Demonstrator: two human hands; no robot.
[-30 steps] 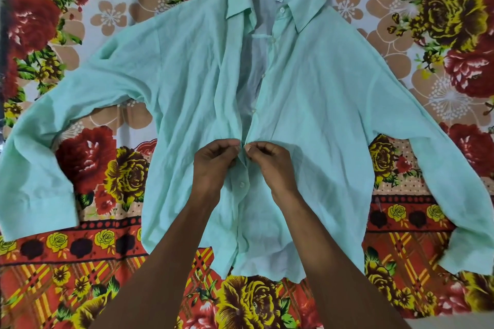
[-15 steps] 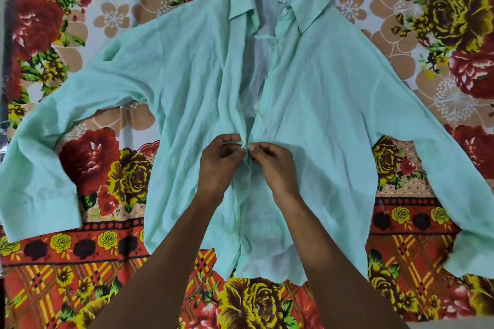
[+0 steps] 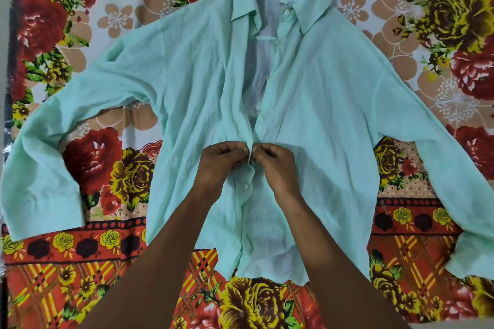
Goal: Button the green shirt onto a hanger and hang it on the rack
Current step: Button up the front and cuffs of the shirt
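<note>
A pale green shirt lies flat, front up, on a flowered bedsheet, collar at the far side and both sleeves spread wide. My left hand pinches the left edge of the front opening at mid-chest. My right hand pinches the right edge against it, fingertips touching. Just below my hands a white button is closed. Above them the front gapes open, with unfastened buttons up to the collar. No hanger or rack is in view.
The flowered bedsheet in red, yellow and beige covers nearly the whole view. A dark strip runs along its left edge. The left cuff and right cuff lie near the sheet's sides.
My hands have drawn the two front edges together at mid-chest, fingertips now meeting over the placket. The shirt's position is unchanged.
</note>
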